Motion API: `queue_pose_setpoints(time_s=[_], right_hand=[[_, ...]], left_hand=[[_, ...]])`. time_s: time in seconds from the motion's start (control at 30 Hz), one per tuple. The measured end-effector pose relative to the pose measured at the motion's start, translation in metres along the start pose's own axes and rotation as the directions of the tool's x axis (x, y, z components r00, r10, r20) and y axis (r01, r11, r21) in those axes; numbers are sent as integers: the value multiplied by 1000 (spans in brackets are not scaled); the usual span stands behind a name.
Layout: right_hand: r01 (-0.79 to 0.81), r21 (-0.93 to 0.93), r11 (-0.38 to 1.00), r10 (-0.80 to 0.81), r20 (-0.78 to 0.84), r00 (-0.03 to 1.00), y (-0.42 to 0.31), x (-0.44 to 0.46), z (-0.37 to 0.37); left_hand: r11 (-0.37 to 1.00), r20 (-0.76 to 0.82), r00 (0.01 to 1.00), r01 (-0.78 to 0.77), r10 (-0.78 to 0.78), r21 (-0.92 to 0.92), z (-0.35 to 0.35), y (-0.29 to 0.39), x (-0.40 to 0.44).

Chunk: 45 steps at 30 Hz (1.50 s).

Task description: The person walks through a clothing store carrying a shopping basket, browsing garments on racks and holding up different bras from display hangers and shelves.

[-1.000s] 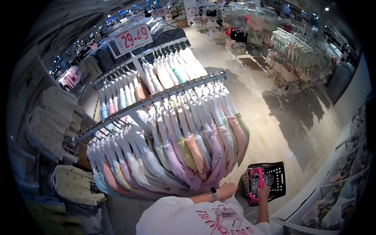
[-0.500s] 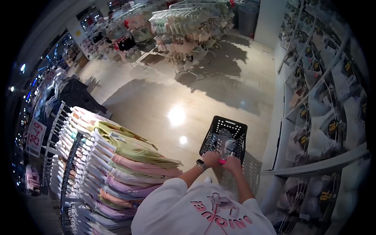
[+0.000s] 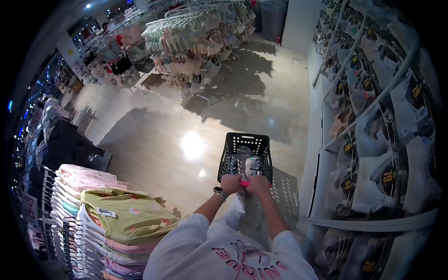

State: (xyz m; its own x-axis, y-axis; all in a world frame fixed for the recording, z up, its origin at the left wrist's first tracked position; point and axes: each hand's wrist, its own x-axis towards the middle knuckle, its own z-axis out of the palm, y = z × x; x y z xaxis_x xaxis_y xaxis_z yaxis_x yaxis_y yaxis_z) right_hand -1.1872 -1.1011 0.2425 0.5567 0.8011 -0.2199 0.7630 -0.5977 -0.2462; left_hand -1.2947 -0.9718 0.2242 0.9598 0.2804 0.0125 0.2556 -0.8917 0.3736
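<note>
At the shopping basket: we record a black perforated plastic basket (image 3: 247, 136) directly in front of our body, its dotted shadow on the pale floor (image 3: 154, 161) to its right.
Basket contents: we note clear packaging (image 3: 243, 151) and a pale item (image 3: 252, 164); its exact kind we cannot tell.
Pink handle (image 3: 244, 183): at the basket's near end, visible between our hands.
Left hand (image 3: 231, 184): closed around the handle; smartwatch (image 3: 218, 191) on the wrist.
Right hand (image 3: 259, 185): closed around the handle, just beside the left.
Right of basket: wall display of hanging bras (image 3: 373, 186), some with cards reading 79.
Left of basket, nearer us: garment rack, olive-green printed top (image 3: 133, 214) uppermost.
Beyond basket, leftward: freestanding bra rack (image 3: 191, 44), pale green and peach stock.
Beyond basket, farther back: grey bin (image 3: 273, 21).
</note>
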Motion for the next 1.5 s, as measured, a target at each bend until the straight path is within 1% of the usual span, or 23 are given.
queue_pose_setpoints(time_s=[0.13, 0.23, 0.27, 0.3, 0.37, 0.4, 0.5, 0.53, 0.57, 0.6, 0.63, 0.7, 0.8, 0.9, 0.93, 1.0, 1.1, 1.13, 1.23, 1.27, 1.37, 1.47, 1.5], right_hand=[[-11, 20, 1000, 11, 8, 1000, 15, 70, -40], [20, 38, 999, -20, -12, 1000, 24, 125, -64], [27, 30, 999, -27, -15, 1000, 34, 146, -64], [36, 18, 999, -36, -11, 999, 43, 162, -63], [22, 37, 999, -22, -8, 1000, 56, 196, -72], [21, 49, 999, -21, -15, 1000, 62, 217, -79], [-32, 10, 999, 32, -19, 999, 75, 266, -93], [-29, 16, 999, 29, -36, 999, 79, 282, -97], [-22, 22, 999, 24, -54, 998, 86, 300, -103], [-13, 31, 999, 15, -71, 997, 95, 318, -107], [11, 33, 999, -7, -123, 992, 100, 333, -114], [-22, 43, 999, 25, -82, 996, 110, 365, -135], [46, 43, 998, -41, -119, 992, 137, 421, -153], [112, 55, 992, -105, -107, 989, 173, 484, -163], [107, 41, 993, -102, -91, 991, 184, 498, -171], [110, 23, 994, -109, -36, 993, 205, 532, -187], [103, 17, 995, -104, 68, 992, 234, 575, -200], [100, 19, 995, -102, 94, 990, 243, 594, -207], [185, 21, 983, -186, 86, 979, 265, 641, -227], [165, 14, 986, -165, 107, 980, 269, 652, -232], [167, -3, 986, -167, 70, 984, 285, 691, -233], [171, -21, 985, -169, 90, 981, 295, 735, -252], [172, 0, 985, -171, 60, 983, 298, 752, -255]], left_hand=[[1000, -50, 999, -5, 5, -2, -7, -27, 80], [1000, -22, 1000, 5, -5, 29, -14, -50, 138], [1000, -42, 999, 8, -7, 23, -14, -57, 157], [1000, -23, 1000, 5, -4, 26, -18, -61, 179], [1000, 11, 1000, 3, -4, 31, -26, -72, 219], [999, -27, 1000, -10, 11, 32, -25, -79, 240], [999, -49, 998, -39, 40, 31, -29, -97, 294], [996, 45, 999, -7, 3, 87, -31, -103, 314], [998, 29, 1000, 1, -3, 60, -32, -108, 333], [997, 24, 1000, -4, 2, 74, -34, -113, 353], [996, 21, 1000, -6, 4, 87, -38, -117, 372], [995, 4, 1000, 1, -2, 99, -44, -122, 408], [990, 31, 997, 68, -73, 122, -51, -129, 467], [984, 57, 990, 122, -130, 133, -54, -135, 531], [983, 67, 988, 132, -142, 131, -56, -133, 548], [977, 104, 978, 165, -180, 135, -63, -130, 587], [972, 179, 964, 171, -199, 162, -71, -131, 642], [962, 181, 955, 204, -237, 180, -73, -131, 660], [952, 159, 947, 249, -278, 180, -75, -140, 710], [956, 151, 956, 220, -250, 192, -74, -145, 722], [958, 191, 949, 216, -252, 190, -75, -159, 760], [949, 191, 940, 246, -284, 199, -87, -172, 803], [951, 181, 945, 234, -271, 204, -89, -180, 818]])
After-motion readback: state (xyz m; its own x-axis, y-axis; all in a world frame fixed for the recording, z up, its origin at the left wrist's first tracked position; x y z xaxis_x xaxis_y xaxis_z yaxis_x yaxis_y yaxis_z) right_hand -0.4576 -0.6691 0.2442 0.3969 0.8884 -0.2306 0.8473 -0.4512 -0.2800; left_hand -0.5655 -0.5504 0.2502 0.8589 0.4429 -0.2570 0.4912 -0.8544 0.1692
